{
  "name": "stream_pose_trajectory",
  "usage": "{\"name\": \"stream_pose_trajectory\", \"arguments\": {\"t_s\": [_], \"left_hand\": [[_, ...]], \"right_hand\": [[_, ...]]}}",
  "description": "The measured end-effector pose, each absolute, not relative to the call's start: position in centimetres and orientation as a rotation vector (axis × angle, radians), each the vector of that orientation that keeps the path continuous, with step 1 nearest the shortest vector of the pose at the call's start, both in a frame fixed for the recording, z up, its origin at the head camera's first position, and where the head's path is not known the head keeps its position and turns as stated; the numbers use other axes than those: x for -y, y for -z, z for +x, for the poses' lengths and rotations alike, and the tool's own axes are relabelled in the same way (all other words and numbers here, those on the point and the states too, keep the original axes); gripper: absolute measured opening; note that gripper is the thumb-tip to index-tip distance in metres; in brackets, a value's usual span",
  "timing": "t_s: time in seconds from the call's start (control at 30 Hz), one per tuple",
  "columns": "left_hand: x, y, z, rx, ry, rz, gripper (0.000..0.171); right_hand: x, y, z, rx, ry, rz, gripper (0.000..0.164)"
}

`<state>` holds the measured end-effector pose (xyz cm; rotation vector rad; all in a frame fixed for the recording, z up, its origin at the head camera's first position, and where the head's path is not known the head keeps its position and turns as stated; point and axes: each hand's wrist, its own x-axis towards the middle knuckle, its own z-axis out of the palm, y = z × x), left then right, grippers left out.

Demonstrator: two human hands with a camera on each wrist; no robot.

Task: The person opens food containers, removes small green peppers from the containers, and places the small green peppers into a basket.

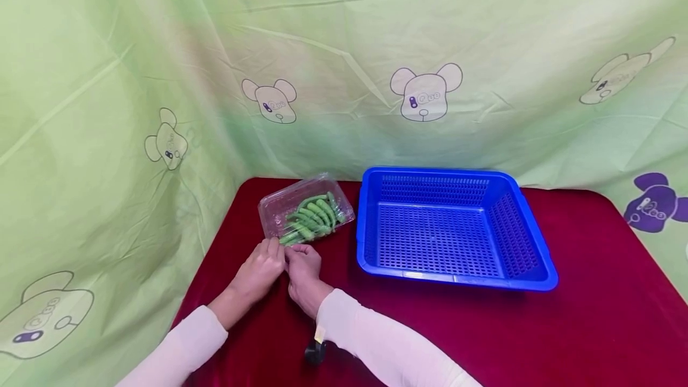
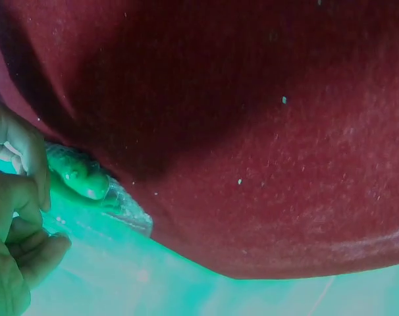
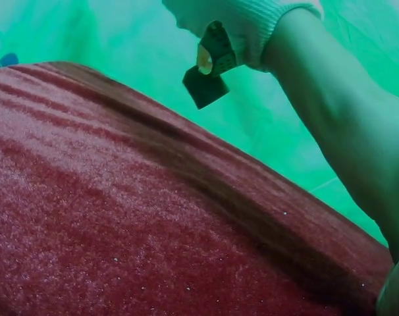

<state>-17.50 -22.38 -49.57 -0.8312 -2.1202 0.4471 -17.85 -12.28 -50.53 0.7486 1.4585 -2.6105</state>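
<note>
A clear plastic box (image 1: 273, 211) of green pods (image 1: 317, 214) rests near the table's back left corner. My left hand (image 1: 262, 269) is at its near edge with the fingers curled in. Against it, fingertips meeting, my right hand (image 1: 304, 272) pinches at the same edge. In the left wrist view both hands crowd the left side, and the pods (image 2: 81, 187) show just beyond the fingers. I cannot tell exactly what lies between the fingertips. The right wrist view shows the other forearm (image 3: 331, 99) with a white cuff.
A blue perforated plastic basket (image 1: 457, 279) stands to the right of the box, with a narrow gap between them. Dark red cloth (image 1: 430, 333) covers the table. Green printed curtains (image 1: 344, 34) hang behind and to the left. A black device (image 1: 315, 352) hangs below the right cuff.
</note>
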Motion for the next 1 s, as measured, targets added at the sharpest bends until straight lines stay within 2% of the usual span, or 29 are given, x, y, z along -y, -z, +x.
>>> {"name": "stream_pose_trajectory", "arguments": {"t_s": [0.2,0.63,0.9,1.0], "left_hand": [[22.0,49.5,-17.6,2.105,-0.455,-0.813,0.039],[21.2,48.3,-17.5,2.155,-0.463,-0.771,0.021],[21.0,47.0,-17.8,2.202,-0.454,-0.785,0.03],[21.3,46.4,-17.8,2.239,-0.4,-0.78,0.028]], "right_hand": [[12.2,50.4,-17.7,-1.512,2.621,0.756,0.017],[12.1,49.9,-17.8,-1.604,2.621,0.748,0.015],[11.6,50.2,-17.9,-1.495,2.613,0.748,0.018],[11.4,50.1,-17.7,-1.379,2.629,0.73,0.02]]}}
